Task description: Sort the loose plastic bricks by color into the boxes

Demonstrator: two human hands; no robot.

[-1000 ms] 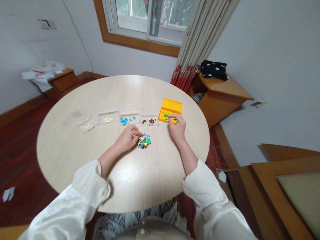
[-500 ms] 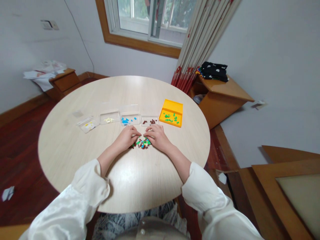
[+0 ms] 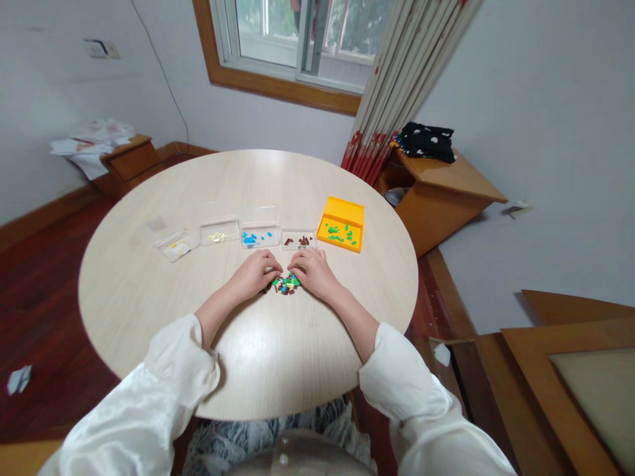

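I'm on picking-out, I'd say: left hand (image 3: 256, 272), right hand (image 3: 316, 272) at mixed pile (image 3: 286, 285). Fingers (image 3: 299, 260) bent, can't tell if gripping. Next needs pile teased apart.

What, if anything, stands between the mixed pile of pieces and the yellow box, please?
The right hand lies between the pile and the yellow box; the clear box of brown pieces sits just left of that path.

Pile of small coloured pieces (image 3: 286, 285)
Brown, green, blue and pale yellow, loosely jumbled, it lies low and spread on the round table (image 3: 288, 357).
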